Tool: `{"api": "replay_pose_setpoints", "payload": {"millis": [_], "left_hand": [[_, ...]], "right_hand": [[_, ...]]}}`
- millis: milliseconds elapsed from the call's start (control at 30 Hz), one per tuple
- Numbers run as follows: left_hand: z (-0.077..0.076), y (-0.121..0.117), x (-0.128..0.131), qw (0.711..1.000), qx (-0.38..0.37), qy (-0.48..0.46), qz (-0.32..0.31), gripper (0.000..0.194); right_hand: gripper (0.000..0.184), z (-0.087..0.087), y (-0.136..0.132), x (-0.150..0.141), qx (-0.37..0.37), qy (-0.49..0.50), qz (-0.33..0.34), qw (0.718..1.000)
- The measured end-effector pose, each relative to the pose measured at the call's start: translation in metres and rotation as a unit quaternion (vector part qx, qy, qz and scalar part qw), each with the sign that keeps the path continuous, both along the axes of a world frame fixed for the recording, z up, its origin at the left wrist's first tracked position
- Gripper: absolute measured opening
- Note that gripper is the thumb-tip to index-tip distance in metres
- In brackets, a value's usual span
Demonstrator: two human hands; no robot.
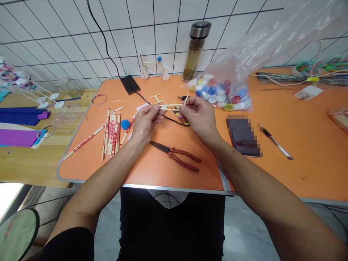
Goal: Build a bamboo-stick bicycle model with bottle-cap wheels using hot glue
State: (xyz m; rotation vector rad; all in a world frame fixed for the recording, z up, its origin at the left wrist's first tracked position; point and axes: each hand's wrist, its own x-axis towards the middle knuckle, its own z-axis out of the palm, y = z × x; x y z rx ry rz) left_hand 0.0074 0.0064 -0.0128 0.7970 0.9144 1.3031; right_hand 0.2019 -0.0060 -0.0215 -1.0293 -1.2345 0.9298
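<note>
Above the orange table, my left hand (146,121) and my right hand (199,114) pinch opposite ends of a small frame of thin wooden sticks (171,105). At the right-hand end, one short stick slants upward between thumb and fingers. Behind the hands lie more short joined sticks (155,98), partly hidden. Just below them rest pliers with red-brown handles (185,159), jaws pointing left. Left of my left hand are several paper-wrapped chopsticks (111,134) and a blue bottle cap (125,124).
At the wall stand a small bicycle-like stick model (153,65) and a glass tea bottle (193,54). A clear bag of bottle caps (217,92) sits right of it. A dark phone (241,136) and a pen (277,143) lie right. A black cable (143,97) crosses the table.
</note>
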Motion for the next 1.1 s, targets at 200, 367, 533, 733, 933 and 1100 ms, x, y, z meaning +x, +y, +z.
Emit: {"api": "replay_pose_setpoints", "payload": {"millis": [200,367,533,733,933,1100], "left_hand": [[-0.0024,0.0006,-0.001,1.0,0.008,-0.005,-0.008,0.015],[0.0013,-0.0004,0.0002,1.0,-0.008,-0.001,0.0,0.014],[0.0032,-0.0013,0.0008,1.0,-0.027,0.004,0.004,0.017],[0.0007,-0.0008,-0.0001,1.0,-0.023,0.008,0.002,0.018],[0.0001,-0.001,0.0002,1.0,-0.02,0.007,0.0,0.017],[-0.0029,0.0006,-0.0012,1.0,-0.009,0.001,0.001,0.014]], "right_hand": [[0.061,0.0006,0.0002,0.0,-0.002,0.011,0.003,1.0],[0.055,0.0013,-0.0002,0.0012,-0.005,0.003,0.0,1.0],[0.055,-0.0003,0.0008,0.0026,-0.002,-0.003,0.005,1.0],[0.056,-0.0003,0.0007,0.0024,-0.001,0.007,0.007,1.0],[0.054,0.0011,0.0001,0.0029,-0.001,-0.002,0.01,1.0],[0.049,0.0029,-0.0006,0.0026,-0.005,-0.003,0.006,1.0]]}}
